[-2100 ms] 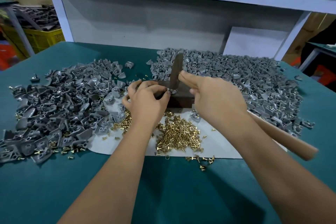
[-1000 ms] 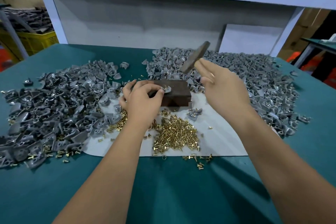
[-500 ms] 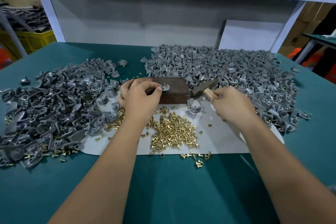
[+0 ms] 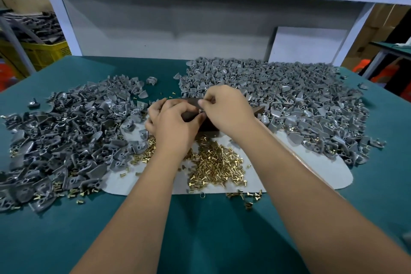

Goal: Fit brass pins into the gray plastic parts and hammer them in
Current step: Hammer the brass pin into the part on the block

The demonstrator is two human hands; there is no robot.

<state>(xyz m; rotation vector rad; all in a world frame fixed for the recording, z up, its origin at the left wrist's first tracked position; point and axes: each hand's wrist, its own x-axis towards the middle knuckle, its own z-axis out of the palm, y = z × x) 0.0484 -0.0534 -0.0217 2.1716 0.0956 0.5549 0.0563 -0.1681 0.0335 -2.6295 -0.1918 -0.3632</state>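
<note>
Brass pins [image 4: 213, 162] lie heaped on the pale mat [image 4: 322, 176] at the middle of the desk [image 4: 200, 240], just in front of the dark block [image 4: 208, 128]. I see gray plastic parts in two spreads: a darker pile [image 4: 66, 131] toward the left edge with loose pins scattered along its near side, and a lighter pile [image 4: 289, 95] toward the far right corner. My left hand [image 4: 175, 127] curls over the block's near left side; what it pinches is hidden, so I cannot tell. My right hand [image 4: 226, 111] bunches its fingertips [image 4: 203, 103] together over the block top, seemingly pinching something small; too fine to confirm. The hammer head [image 4: 259, 110] rests just right of the block, ungripped.

Judgement: the fitting step is in hand, a pin being seated in a part on the block. The next move calls for the right hand to regrip the hammer while the left steadies the part, fingers clear of the strike.
</note>
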